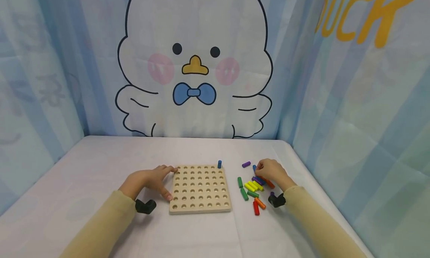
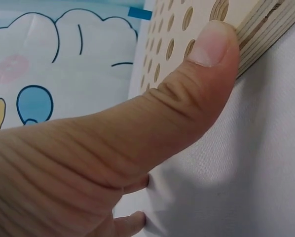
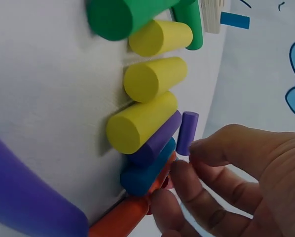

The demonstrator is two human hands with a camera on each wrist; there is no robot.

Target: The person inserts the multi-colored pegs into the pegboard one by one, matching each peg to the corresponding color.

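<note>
A square wooden pegboard (image 1: 200,187) with rows of round holes lies on the white table. My left hand (image 1: 152,180) rests at its left side, thumb on the near left edge and a fingertip at the far left corner. In the left wrist view, the thumb (image 2: 211,47) lies on the rim by the holes. A blue peg (image 1: 220,164) stands upright at the board's far right corner. Over the loose pegs, my right hand (image 1: 271,172) has its fingers bent, close to a blue peg (image 1: 254,168); I cannot tell whether they pinch it.
Yellow pegs (image 1: 251,186), green pegs (image 1: 244,194), a red peg (image 1: 256,208) and an orange peg (image 1: 260,203) lie right of the board. A purple peg (image 1: 246,164) lies apart, farther back. Printed curtains (image 1: 195,116) surround the table's back and sides.
</note>
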